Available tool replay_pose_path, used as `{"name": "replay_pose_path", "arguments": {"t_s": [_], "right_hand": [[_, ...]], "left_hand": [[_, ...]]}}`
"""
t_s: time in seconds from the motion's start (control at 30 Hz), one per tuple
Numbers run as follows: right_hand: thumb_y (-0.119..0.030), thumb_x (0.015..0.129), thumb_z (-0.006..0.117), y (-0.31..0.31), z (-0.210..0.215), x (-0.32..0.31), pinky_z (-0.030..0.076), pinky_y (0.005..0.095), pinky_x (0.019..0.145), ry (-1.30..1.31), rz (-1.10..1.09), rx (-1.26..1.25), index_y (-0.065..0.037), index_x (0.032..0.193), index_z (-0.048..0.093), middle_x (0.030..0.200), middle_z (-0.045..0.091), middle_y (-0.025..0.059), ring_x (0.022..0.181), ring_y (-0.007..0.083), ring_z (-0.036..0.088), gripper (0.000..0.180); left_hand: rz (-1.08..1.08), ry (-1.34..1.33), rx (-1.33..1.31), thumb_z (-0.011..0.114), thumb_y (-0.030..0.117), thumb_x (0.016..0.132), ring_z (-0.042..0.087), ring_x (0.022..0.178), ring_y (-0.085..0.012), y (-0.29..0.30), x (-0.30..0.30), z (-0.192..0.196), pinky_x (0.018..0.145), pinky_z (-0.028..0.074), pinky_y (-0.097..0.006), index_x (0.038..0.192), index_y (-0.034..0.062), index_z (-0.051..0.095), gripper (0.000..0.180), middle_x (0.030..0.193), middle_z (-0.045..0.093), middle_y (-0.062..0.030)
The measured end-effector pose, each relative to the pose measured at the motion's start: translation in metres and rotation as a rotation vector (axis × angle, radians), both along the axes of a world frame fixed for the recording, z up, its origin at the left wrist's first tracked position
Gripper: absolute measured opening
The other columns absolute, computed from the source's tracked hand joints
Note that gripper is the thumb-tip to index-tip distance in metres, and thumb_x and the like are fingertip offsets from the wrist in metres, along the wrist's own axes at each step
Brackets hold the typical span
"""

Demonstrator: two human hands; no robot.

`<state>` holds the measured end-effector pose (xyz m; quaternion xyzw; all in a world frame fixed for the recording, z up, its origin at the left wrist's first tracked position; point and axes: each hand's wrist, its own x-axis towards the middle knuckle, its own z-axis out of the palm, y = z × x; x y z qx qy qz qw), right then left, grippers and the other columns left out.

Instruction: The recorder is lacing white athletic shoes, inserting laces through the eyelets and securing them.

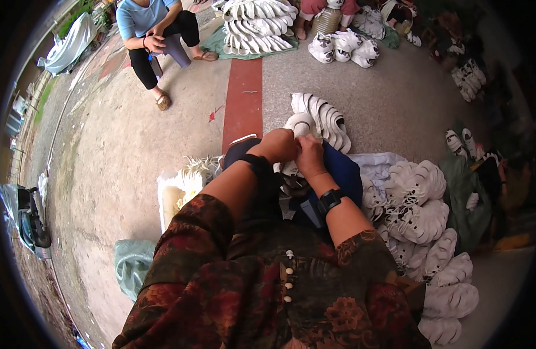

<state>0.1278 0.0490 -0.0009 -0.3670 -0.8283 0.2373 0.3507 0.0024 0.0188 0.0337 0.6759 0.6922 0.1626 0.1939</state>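
Above my lap, my left hand [278, 145] and my right hand [310, 156] meet with fingers closed in a pinch. What lies between the fingertips is too small to make out. A white shoe [300, 123] shows just beyond the hands, its toe pointing away from me; my hands cover much of it. Behind it, a curved row of nested white shoes [329, 122] rests on the floor. White laces [192, 180] spill from a pale open container to the left of my knees.
On my right, white laced shoes [422, 203] lie in a large pile beside a green sheet [459, 198]. A green plastic bag [133, 264] sits at my left. Ahead, a seated person [154, 35] faces more white shoes [256, 26]. A scooter [29, 218] stands far left.
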Motion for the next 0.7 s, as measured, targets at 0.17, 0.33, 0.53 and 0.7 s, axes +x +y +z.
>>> {"name": "replay_pose_path", "arguments": {"t_s": [0.17,0.33,0.53,0.7], "right_hand": [[-0.007,0.069,0.059,0.003,-0.001,0.002,0.043,0.0434,0.067,-0.205,-0.032,0.144,-0.005,0.072,0.058,0.072,0.054,0.0162,0.071,0.0348,0.055,0.004],[-0.011,0.072,0.058,-0.007,0.011,-0.001,0.043,0.0432,0.067,-0.252,0.012,0.128,-0.004,0.071,0.057,0.072,0.055,0.0155,0.071,0.0348,0.055,0.007],[-0.017,0.072,0.061,0.003,0.015,-0.005,0.043,0.0400,0.064,-0.409,0.076,0.357,-0.004,0.071,0.058,0.066,0.054,0.0138,0.067,0.0326,0.055,0.014],[-0.010,0.077,0.054,0.004,0.081,0.026,0.041,0.0279,0.062,0.059,0.590,-0.549,-0.001,0.069,0.056,0.072,0.058,0.0100,0.064,0.0184,0.050,0.013]], "left_hand": [[0.165,0.047,-0.020,0.063,0.021,0.069,0.063,0.071,-0.0315,-0.002,0.003,0.000,0.065,0.050,-0.036,0.074,-0.0030,0.062,0.024,0.076,0.062,-0.0226],[0.292,-0.749,-0.035,0.067,0.012,0.067,0.060,0.061,-0.0132,-0.014,-0.023,-0.034,0.058,0.048,-0.028,0.080,-0.0013,0.066,0.019,0.067,0.064,-0.0106],[0.253,-0.718,0.057,0.066,0.010,0.067,0.060,0.061,-0.0145,-0.014,-0.017,-0.035,0.058,0.048,-0.029,0.079,-0.0005,0.066,0.016,0.068,0.064,-0.0118],[0.299,-0.620,0.141,0.061,0.008,0.066,0.061,0.065,-0.0241,-0.019,-0.018,-0.036,0.061,0.047,-0.032,0.073,0.0006,0.059,0.011,0.069,0.061,-0.0157]]}}
